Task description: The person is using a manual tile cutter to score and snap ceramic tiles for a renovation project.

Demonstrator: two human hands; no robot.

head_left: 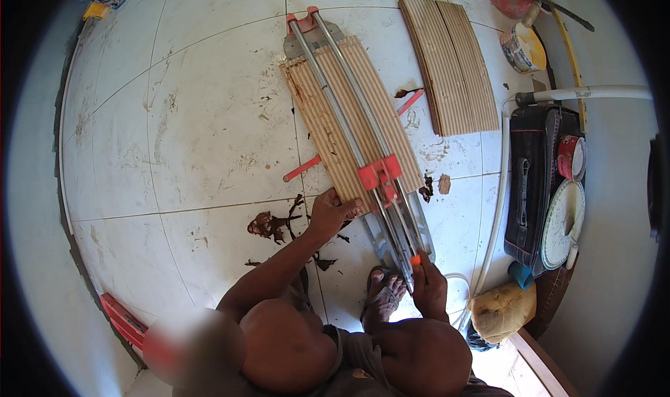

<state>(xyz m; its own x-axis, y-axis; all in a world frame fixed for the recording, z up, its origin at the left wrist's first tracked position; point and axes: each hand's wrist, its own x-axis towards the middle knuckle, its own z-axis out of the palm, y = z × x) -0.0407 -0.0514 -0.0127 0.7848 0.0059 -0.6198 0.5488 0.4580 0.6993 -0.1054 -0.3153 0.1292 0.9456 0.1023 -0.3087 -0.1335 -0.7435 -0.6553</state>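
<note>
A manual tile cutter [340,101] with two steel rails lies lengthwise on the floor ahead of me. Under its rails sits a ribbed tan tile [317,123], its ridged face up. My left hand [333,212] grips the tile's near left corner, thumb on top and the other fingers partly hidden. The red carriage [380,174] rests over the near part of the tile. From it a metal handle runs back toward me, and my right hand [428,285] is closed around its end by an orange piece [416,260].
A stack of ribbed tiles [450,65] lies at the far right. Red support arms [302,169] stick out beside the cutter. Brown scraps [266,226] litter the floor. Along the right wall are a black case [523,181], a white pipe [494,222] and a paint bucket [523,47].
</note>
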